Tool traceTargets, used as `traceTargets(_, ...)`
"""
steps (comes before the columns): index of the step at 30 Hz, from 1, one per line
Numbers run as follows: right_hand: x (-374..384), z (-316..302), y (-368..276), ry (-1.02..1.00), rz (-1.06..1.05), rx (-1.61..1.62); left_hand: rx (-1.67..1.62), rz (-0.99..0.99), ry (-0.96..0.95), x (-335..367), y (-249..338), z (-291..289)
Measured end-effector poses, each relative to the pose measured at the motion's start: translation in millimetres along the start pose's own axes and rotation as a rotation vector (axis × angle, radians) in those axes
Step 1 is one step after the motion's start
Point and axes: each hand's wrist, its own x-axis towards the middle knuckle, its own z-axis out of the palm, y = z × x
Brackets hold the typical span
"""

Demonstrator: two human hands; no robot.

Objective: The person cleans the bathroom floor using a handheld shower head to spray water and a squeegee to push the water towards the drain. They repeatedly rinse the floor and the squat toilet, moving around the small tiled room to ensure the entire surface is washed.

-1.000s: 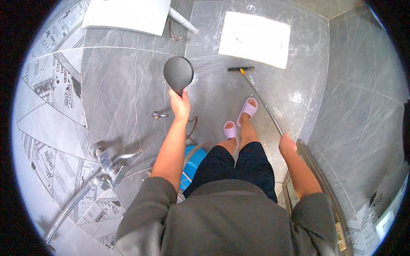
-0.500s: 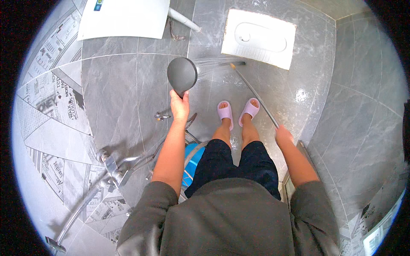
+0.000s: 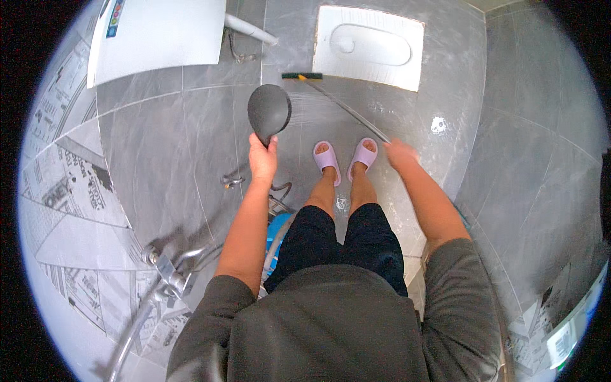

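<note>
My left hand [image 3: 263,157] is wrapped round the handle of a dark grey shower head [image 3: 268,109], held up with its face turned to the right. Thin streams of water [image 3: 315,111] spray rightward from it over the wet floor. In my right hand [image 3: 401,155] is the grey pole of a long-handled floor brush [image 3: 350,109]. Its wide dark head [image 3: 301,76], joined by a yellow socket, lies on the tiles just below the near left corner of the white squat toilet [image 3: 369,46].
A white cabinet-like appliance [image 3: 159,38] and a white pipe [image 3: 251,28] stand at the far left. Chrome shower fittings [image 3: 170,270], a small tap [image 3: 233,181] and a blue basin [image 3: 275,232] are on my left. Pink slippers [image 3: 326,159] are on my feet; grey tiled wall rises right.
The brush head has swept leftward and away from me, and my right hand has moved forward and left with the pole. My left hand still holds the spraying shower head; the view has shifted slightly.
</note>
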Motion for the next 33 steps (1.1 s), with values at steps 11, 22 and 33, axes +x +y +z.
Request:
traceTargets(11,-95,-63,247,0.028,0.562,-0.215,-0.203,0.049,0.01,27,22,32)
traceTargets(22,-97,-26,130,-0.066,0.427,-0.075,-0.238,0.141,-0.007,31,55,41)
traceTargets(33,-65,12,141,-0.293,0.317,1.327,-0.157,0.153,-0.02,21,67,29)
